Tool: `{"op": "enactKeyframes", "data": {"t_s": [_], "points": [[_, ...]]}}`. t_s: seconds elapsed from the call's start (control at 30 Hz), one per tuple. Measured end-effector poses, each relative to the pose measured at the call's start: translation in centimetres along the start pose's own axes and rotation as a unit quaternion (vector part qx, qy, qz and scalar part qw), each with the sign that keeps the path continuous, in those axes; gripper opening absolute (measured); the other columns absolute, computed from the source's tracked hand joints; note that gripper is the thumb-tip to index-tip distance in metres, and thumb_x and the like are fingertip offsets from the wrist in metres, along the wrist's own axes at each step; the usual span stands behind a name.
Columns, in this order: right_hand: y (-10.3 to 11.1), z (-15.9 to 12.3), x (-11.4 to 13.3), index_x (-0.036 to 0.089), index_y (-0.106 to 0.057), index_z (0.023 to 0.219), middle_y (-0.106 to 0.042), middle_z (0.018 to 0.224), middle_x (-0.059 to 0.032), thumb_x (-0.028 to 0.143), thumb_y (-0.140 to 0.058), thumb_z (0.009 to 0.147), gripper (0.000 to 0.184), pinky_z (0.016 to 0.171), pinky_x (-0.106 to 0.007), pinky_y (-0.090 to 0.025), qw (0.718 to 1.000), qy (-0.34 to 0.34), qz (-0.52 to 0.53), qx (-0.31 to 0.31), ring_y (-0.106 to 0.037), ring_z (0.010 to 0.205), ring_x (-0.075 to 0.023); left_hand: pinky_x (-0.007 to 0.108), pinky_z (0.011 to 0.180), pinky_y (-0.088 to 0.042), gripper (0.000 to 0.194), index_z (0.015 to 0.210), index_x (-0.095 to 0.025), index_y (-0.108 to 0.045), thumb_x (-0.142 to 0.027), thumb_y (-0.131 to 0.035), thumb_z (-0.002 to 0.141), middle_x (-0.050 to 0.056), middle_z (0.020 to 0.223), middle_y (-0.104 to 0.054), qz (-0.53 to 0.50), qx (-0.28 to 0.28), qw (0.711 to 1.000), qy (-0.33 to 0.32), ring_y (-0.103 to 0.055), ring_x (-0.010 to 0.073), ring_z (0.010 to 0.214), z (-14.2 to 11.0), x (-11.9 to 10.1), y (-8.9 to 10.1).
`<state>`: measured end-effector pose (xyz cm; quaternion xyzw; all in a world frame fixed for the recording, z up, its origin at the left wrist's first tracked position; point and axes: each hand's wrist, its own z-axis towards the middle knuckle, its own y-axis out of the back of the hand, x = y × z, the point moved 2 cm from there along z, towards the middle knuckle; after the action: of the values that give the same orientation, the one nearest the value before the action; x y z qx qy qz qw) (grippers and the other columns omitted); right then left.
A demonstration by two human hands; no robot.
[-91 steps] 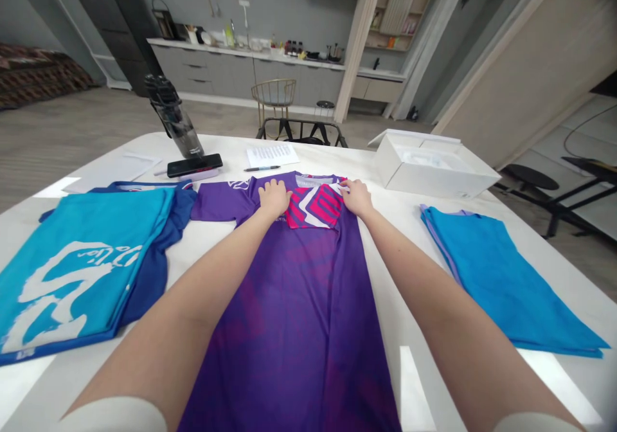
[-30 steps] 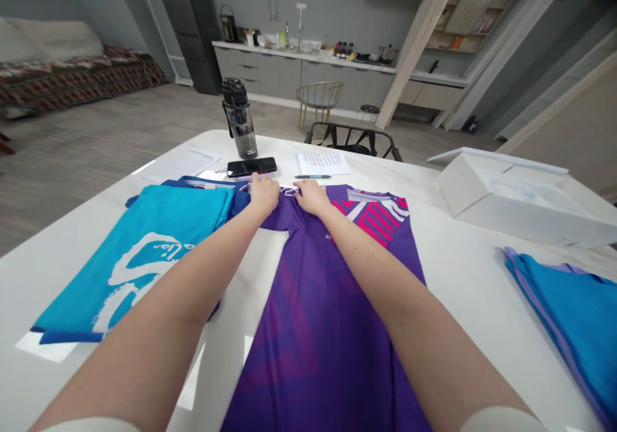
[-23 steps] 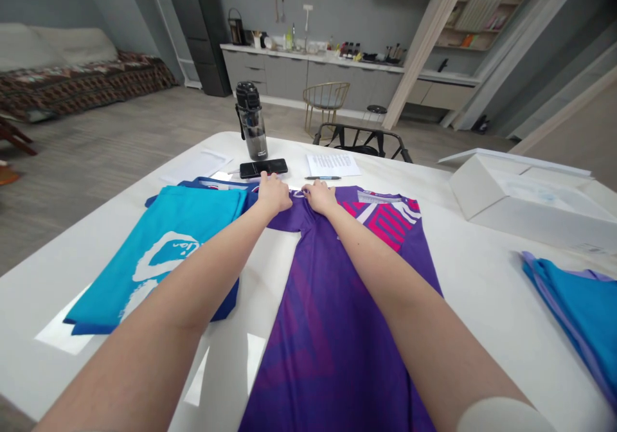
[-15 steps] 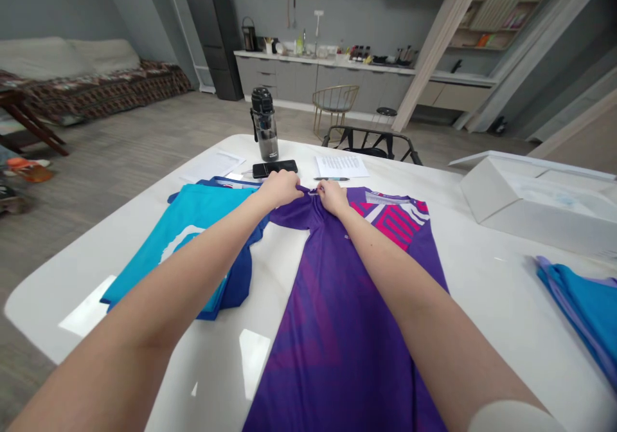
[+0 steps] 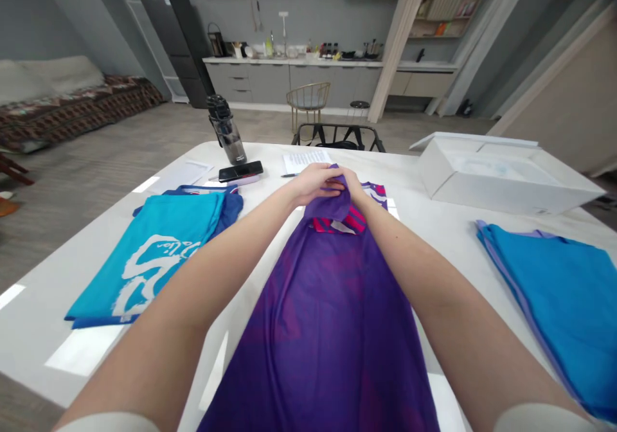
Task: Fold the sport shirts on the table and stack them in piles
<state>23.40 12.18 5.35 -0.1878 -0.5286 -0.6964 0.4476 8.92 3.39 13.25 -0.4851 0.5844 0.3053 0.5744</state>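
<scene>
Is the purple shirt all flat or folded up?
Partly folded: the purple jersey lies spread along the table, but its top end is gathered up in the left hand and right hand, pink pattern showing below.

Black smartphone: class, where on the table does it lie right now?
In the head view, the black smartphone lies left of centre on the white table, just in front of the clear bottle with black lid and beyond the folded turquoise shirt.

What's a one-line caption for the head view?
Left hand and right hand bunch a purple jersey's top on a white table.
</scene>
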Motion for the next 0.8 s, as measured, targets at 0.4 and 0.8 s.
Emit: {"op": "enactKeyframes", "data": {"t_s": [0.4,0.8], "points": [[8.7,-7.5,-7.5,0.021,-0.065,0.068,-0.06,0.055,-0.0082,0.076,-0.048,0.092,0.063,0.064,-0.035,-0.051,0.944,-0.32,-0.074,0.026,-0.065,0.065,-0.0273,0.054,0.112,-0.038,0.033,0.126,-0.02,-0.062,-0.017,-0.048,0.096,0.016,0.135,-0.062,0.545,-0.175,0.814,-0.098,-0.054,0.032,0.13,6.9,8.7,-1.3],[6.2,-8.4,-5.6,0.017,-0.077,0.1,-0.078,0.106,-0.0096,0.029,-0.067,0.089,0.019,0.095,-0.037,-0.053,0.986,-0.149,-0.04,-0.06,-0.07,0.102,-0.0255,0.053,0.106,-0.038,0.02,0.107,-0.024,-0.067,-0.035,-0.052,0.1,0.013,0.13,-0.06,0.705,-0.17,0.688,-0.033,-0.049,0.0346,0.126,8.7,10.0,4.3]]}}
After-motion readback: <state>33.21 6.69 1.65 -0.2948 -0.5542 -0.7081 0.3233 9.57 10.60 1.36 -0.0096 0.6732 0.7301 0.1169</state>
